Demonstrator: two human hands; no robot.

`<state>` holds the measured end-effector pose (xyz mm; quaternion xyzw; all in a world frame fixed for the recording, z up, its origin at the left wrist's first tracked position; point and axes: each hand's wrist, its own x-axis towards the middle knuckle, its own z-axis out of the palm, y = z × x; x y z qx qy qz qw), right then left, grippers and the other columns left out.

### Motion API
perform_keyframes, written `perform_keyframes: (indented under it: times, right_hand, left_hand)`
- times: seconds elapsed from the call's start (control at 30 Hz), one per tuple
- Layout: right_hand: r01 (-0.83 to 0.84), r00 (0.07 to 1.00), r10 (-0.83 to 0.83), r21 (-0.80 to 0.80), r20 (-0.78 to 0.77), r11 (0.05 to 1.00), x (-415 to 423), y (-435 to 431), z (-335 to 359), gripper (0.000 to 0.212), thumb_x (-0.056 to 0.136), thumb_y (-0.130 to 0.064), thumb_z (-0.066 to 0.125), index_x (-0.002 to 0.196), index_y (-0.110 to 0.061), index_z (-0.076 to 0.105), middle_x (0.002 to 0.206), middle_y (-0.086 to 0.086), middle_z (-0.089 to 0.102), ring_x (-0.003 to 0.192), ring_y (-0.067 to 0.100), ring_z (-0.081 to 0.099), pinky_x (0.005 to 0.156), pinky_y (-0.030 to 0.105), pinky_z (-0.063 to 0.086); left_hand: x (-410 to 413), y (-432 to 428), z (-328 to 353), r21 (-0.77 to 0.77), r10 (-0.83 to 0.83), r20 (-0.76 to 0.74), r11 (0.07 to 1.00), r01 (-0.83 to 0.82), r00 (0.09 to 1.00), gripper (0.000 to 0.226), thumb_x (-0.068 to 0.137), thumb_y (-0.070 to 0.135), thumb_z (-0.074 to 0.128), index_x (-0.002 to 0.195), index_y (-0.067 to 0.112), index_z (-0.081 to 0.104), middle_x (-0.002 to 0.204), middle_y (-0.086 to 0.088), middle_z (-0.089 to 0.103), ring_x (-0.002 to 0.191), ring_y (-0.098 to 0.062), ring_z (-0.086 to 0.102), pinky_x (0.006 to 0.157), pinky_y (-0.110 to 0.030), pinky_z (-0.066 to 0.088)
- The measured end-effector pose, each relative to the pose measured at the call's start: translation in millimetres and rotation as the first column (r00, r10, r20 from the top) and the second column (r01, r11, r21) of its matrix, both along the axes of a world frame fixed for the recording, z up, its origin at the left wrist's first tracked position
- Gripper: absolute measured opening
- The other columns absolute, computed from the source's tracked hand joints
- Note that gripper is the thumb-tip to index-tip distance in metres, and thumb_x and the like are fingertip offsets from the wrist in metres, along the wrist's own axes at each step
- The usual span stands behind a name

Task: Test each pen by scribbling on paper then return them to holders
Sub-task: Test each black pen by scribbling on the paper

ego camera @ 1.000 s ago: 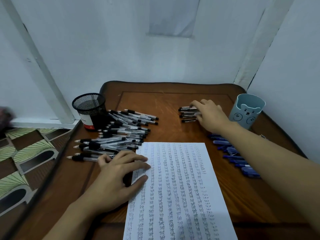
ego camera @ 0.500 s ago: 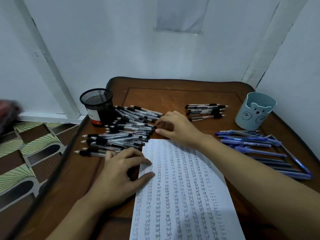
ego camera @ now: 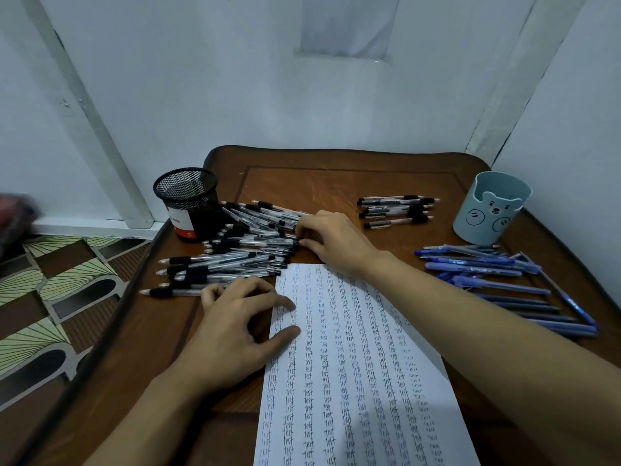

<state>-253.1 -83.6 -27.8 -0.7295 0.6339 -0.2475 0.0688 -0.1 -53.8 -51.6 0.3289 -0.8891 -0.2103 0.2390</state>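
- Paper (ego camera: 353, 364), filled with columns of the handwritten word "test", is laid on the near middle of the wooden worktop (ego camera: 336, 183), with its far edge just beside the pens.
- The left hand (ego camera: 235, 334) is rested at the paper's left edge, loosely spread and holding nothing. Its thumb and forefinger are pressed on the sheet, and the other fingers are set down on the wood close to the nearest black pen.
- The right hand (ego camera: 332, 240) is stretched over the paper's far edge to the right end of the heap of black pens (ego camera: 235, 257). Its fingertips and thumb are curled against the pen ends, but whether a pen is pinched cannot be told.
- The heap is spread left of centre, between the paper and the black mesh holder (ego camera: 186, 200), which is stood upright at the far left, right against the heap.
- A smaller row of black pens (ego camera: 396, 211) is laid side by side further back, apart from the heap.
- Blue pens (ego camera: 487, 274) are scattered along the right side, near the pale blue bear holder (ego camera: 490, 210), which is stood upright at the far right.
- Patterned floor tiles (ego camera: 50, 297) are seen to the left of the worktop.
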Motion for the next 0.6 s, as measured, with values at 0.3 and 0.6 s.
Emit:
perform_keyframes:
  times: [0.3, 0.6]
  right_hand:
    - [0.272, 0.767, -0.214, -0.005, 0.604, 0.962, -17, 27, 27, 0.021, 0.092, -0.005, 0.071, 0.112, -0.013, 0.072, 0.101, 0.000, 0.072, 0.097, 0.010, 0.066, 0.084, 0.017, 0.054]
    - [0.292, -0.171, -0.038, 0.088, 0.984, 0.952, -50, 106, 43, 0.009, 0.100, -0.015, 0.059, 0.107, -0.013, 0.063, 0.102, 0.009, 0.070, 0.108, 0.028, 0.069, 0.094, 0.043, 0.057]
  left_hand:
    - [2, -1, 0, 0.003, -0.012, 0.011, 1.000, 0.012, 1.000, 0.040, 0.082, 0.079, 0.054, 0.110, 0.052, 0.067, 0.116, 0.028, 0.049, 0.123, 0.003, 0.044, 0.101, -0.040, 0.016]
    - [1, 1, 1, 0.000, 0.000, 0.007, 1.000, 0.000, 1.000, 0.043, 0.079, 0.082, 0.052, 0.106, 0.053, 0.068, 0.118, 0.028, 0.051, 0.123, 0.003, 0.044, 0.101, -0.038, 0.016]
